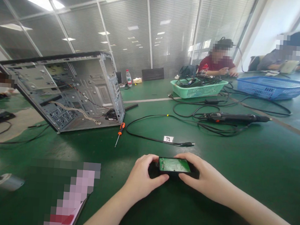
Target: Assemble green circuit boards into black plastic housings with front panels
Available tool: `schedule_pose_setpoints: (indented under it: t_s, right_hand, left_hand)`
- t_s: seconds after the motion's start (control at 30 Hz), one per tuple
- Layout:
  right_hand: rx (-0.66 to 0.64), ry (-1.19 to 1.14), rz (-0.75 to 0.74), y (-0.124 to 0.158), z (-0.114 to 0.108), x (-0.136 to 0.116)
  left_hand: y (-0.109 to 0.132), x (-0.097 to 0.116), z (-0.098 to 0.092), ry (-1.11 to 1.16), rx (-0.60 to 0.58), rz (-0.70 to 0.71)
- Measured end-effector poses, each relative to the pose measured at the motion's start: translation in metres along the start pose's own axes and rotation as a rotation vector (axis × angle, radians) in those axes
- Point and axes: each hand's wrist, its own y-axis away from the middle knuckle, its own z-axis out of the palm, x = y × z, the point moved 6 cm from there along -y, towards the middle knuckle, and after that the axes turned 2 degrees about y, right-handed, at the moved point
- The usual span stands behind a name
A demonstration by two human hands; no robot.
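Note:
Both of my hands hold one small black device with a green circuit board on its upper face, low over the green table in front of me. My left hand grips its left end, thumb at the near edge. My right hand grips its right end with the fingers curled around the far side. The underside of the device is hidden by my fingers.
An open computer case stands tilted at the left, an orange-handled screwdriver beside it. Black cables, a tag marked 28 and an electric screwdriver lie beyond. Green and blue baskets and two seated people are farther back.

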Motion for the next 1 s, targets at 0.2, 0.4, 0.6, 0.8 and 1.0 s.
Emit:
schedule_pose_setpoints:
  t_s: [0.2,0.4,0.6,0.8,1.0]
  right_hand:
    - [-0.003,0.107,-0.081,0.0,0.002,0.0]
    - [0.029,0.286,-0.163,-0.008,-0.002,-0.02]
    - [-0.041,0.261,-0.181,-0.029,0.008,-0.044]
    - [-0.097,0.183,-0.095,-0.037,0.011,-0.04]
    - [-0.088,0.147,-0.106,-0.035,-0.002,-0.045]
  left_hand:
    - [0.0,-0.003,0.001,-0.015,-0.006,0.006]
    - [-0.002,-0.006,0.001,-0.009,-0.011,0.007]
    - [-0.003,-0.004,0.001,-0.025,-0.031,-0.006]
    - [-0.003,-0.005,0.0,-0.017,-0.04,-0.029]
    - [-0.004,-0.006,0.0,0.004,-0.034,-0.002]
